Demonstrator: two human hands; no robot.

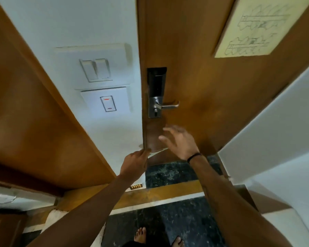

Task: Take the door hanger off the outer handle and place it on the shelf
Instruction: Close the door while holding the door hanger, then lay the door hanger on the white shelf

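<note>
Door [203, 77]: brown wood, its left edge meeting a white wall strip [105, 24] that carries two switch plates [96, 70]. Lock plate [155, 93] with lever handle [169, 105] sits near that left edge.

Door hanger [152, 138]: brown card, hanging flat against the door below the handle, along the door's left edge; blurred, upper end hard to make out.

Left hand [135, 164]: fingers pinched together at the hanger's bottom left corner.

Right hand [179, 141]: fingers spread apart, holding nothing, just beside the hanger's right edge; contact cannot be told. Black band on wrist.

Open room: dark marble floor [177, 229] below, white wall panel [284, 131] at right, brown panel [34, 122] at left.
</note>
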